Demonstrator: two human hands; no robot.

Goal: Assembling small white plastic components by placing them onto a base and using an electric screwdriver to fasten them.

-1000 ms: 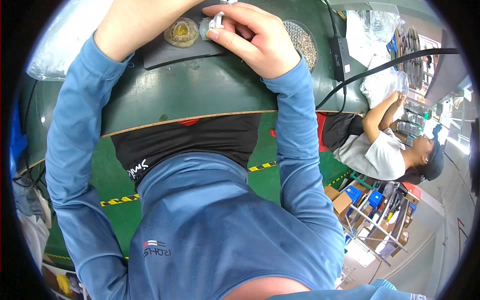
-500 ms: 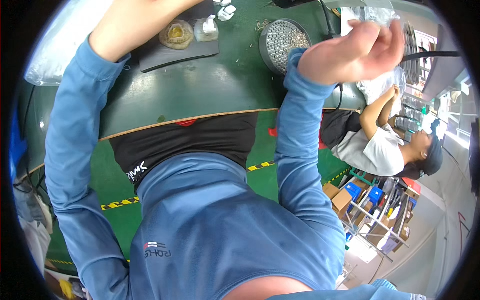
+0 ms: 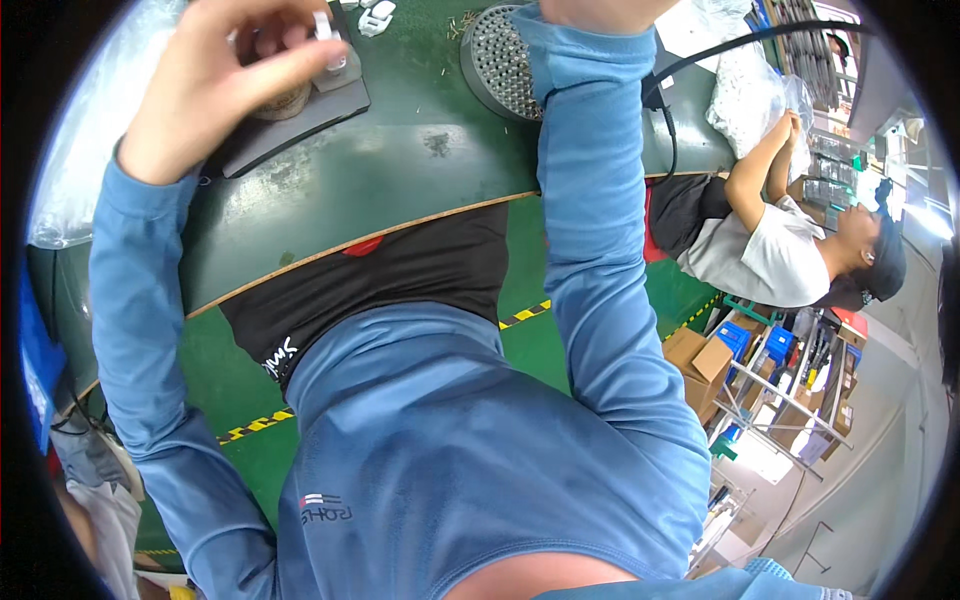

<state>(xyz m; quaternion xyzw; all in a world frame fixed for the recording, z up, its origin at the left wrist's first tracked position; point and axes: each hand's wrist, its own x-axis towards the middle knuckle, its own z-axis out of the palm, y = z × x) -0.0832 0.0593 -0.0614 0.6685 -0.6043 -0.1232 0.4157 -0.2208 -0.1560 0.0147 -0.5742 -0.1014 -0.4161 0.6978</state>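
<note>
My left hand (image 3: 215,75) is over a dark flat pad (image 3: 300,130) at the far left of the green table. Its fingers are curled and the thumb reaches across, and a small white piece (image 3: 323,27) shows between thumb and fingertips. Behind the thumb, a translucent white block (image 3: 341,66) rests on the pad, partly covered. A round, yellowish lump (image 3: 285,105) on the pad is mostly hidden by this hand. Of my right hand (image 3: 605,10), only the wrist end shows at the top edge; its fingers are out of the picture. Beside that wrist lies a round grey perforated dish (image 3: 497,65).
Several white pieces (image 3: 376,18) lie past the pad. A black cable (image 3: 760,38) arches at the right. Clear plastic bags (image 3: 745,100) stand near a seated co-worker (image 3: 770,240). Another plastic bag (image 3: 85,150) lies at the left. The table edge (image 3: 360,242) runs before my waist.
My left hand has come down over the pad, closing round the small white piece. My right hand has moved up and left, its fingers leaving the picture. The view has shifted slightly.
</note>
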